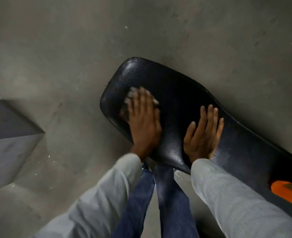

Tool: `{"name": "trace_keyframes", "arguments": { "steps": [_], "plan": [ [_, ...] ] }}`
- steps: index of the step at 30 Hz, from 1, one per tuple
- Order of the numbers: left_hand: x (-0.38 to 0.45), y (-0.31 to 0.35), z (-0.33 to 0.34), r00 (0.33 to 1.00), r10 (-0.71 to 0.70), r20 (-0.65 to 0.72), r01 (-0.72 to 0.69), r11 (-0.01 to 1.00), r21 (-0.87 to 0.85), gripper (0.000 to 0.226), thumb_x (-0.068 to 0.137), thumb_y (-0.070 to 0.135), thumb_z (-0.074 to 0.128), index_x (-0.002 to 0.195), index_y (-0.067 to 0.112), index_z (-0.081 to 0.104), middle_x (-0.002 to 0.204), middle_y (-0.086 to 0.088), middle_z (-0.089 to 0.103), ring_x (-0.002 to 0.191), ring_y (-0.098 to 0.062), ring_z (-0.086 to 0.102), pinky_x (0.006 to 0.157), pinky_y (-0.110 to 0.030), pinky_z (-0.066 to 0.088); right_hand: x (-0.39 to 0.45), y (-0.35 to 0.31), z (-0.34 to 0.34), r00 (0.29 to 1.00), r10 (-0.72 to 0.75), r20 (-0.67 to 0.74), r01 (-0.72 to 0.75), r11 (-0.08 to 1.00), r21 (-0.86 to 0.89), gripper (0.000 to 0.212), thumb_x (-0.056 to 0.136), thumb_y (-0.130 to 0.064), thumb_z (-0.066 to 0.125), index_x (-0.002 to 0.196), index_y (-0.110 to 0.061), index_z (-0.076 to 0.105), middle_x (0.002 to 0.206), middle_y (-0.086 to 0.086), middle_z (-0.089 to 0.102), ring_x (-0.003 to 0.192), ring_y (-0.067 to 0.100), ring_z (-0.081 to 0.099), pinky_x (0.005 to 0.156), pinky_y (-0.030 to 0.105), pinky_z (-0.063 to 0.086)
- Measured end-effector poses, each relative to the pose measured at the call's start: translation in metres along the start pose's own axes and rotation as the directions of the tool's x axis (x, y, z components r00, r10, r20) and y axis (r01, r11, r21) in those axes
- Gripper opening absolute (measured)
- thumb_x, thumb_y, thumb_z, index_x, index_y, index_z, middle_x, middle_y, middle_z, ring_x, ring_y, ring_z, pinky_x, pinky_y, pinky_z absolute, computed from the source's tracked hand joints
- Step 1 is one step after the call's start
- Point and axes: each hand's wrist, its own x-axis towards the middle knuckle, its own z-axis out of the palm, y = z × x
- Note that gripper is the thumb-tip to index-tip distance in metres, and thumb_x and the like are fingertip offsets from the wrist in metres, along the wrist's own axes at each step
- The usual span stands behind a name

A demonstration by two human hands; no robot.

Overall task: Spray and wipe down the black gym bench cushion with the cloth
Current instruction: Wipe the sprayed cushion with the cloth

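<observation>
Both hands press the cushion [184,100], left hand [141,121] covering cloth [131,94].

The left hand [142,124] is blurred and hides most of the cloth [133,94]; beside it, the cushion [184,100] runs off frame.

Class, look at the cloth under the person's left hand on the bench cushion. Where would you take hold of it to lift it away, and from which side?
Judging by this frame, grip the pale edge of the cloth that peeks past the fingertips of the left hand, coming from the rounded end of the cushion. The rest lies pressed flat beneath the palm, so only that far fringe offers anything to pinch. The right hand rests flat, apart from it.
</observation>
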Motion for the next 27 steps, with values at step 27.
{"name": "trace_keyframes", "arguments": {
  "steps": [27],
  "plan": [
    [-0.009, -0.041, -0.011, 0.989, 0.145, 0.011, -0.145, 0.988, 0.060, 0.060, 0.111, 0.035, 0.038, 0.165, 0.009, 0.033, 0.175, -0.013, 0.026, 0.164, -0.030, 0.020, 0.133, -0.054, 0.013, 0.002, 0.001, 0.001, 1.000, -0.005, 0.009, 0.005, 1.000, 0.005, 0.058, 0.109, -0.023, 0.050, 0.164, -0.007, 0.042, 0.176, 0.014, 0.032, 0.167, 0.031, 0.025, 0.135, 0.058, 0.019]
  ]
}}
